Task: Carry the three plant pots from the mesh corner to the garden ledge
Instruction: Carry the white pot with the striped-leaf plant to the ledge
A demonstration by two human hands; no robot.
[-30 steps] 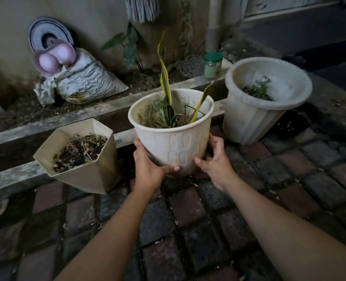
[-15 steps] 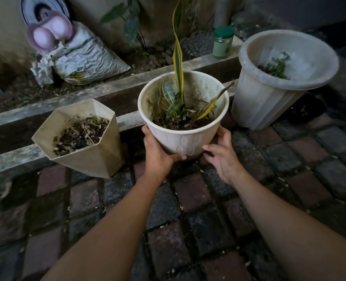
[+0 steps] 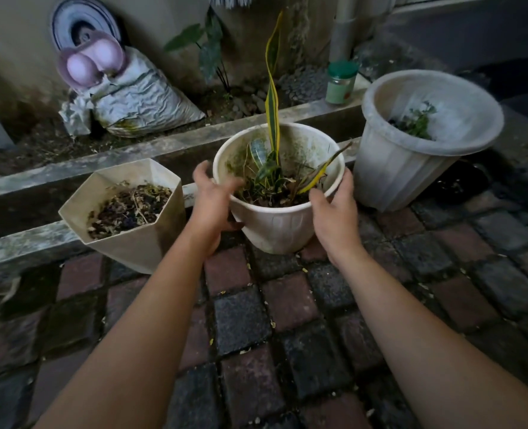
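Observation:
A round cream pot (image 3: 275, 230) with a yellow-edged snake plant stands on the brick paving, against the low concrete ledge (image 3: 39, 236). My left hand (image 3: 213, 205) is at its left side by the rim, blurred, fingers spread. At the right side of the rim my right hand (image 3: 333, 215) is cupped loosely, fingers apart. Neither hand clearly grips the pot. A hexagonal beige pot (image 3: 132, 246) of dry litter stands to the left. A large grey ribbed pot (image 3: 392, 171) with a small green plant stands to the right.
Behind the ledge runs a shallow channel and a soil bed with a crumpled white sack (image 3: 142, 103), a pink moulded object (image 3: 91, 61) and a green-lidded jar (image 3: 341, 83). A drain pipe (image 3: 346, 26) climbs the wall. Dark wet paving bricks (image 3: 241, 323) fill the foreground.
The cream pot has come down from my hands onto the paving beside the ledge. Both hands slid from its base up to the rim and loosened.

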